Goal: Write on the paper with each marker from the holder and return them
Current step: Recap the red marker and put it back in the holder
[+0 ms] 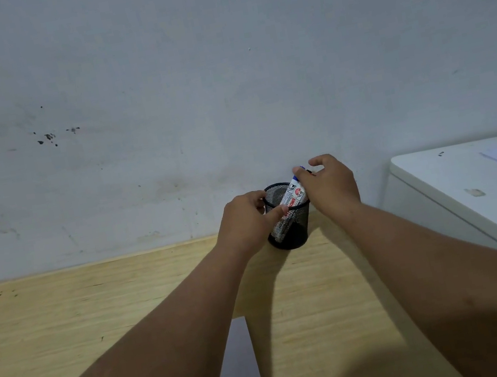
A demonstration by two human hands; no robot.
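A black mesh holder (288,231) stands at the back of the wooden desk, close to the wall. My left hand (245,222) grips its left rim and side. A white marker with a blue cap (294,195) leans out of the holder's top, tilted to the right. My right hand (328,189) pinches the marker's upper end between thumb and fingers. A sheet of paper (239,372) lies near the desk's front edge, between my forearms and partly hidden by the left one.
The wooden desk (80,317) runs left and forward from the holder. A white cabinet or appliance (480,190) stands at the right, with a pale sheet on top. A stained grey wall (223,93) rises right behind the holder.
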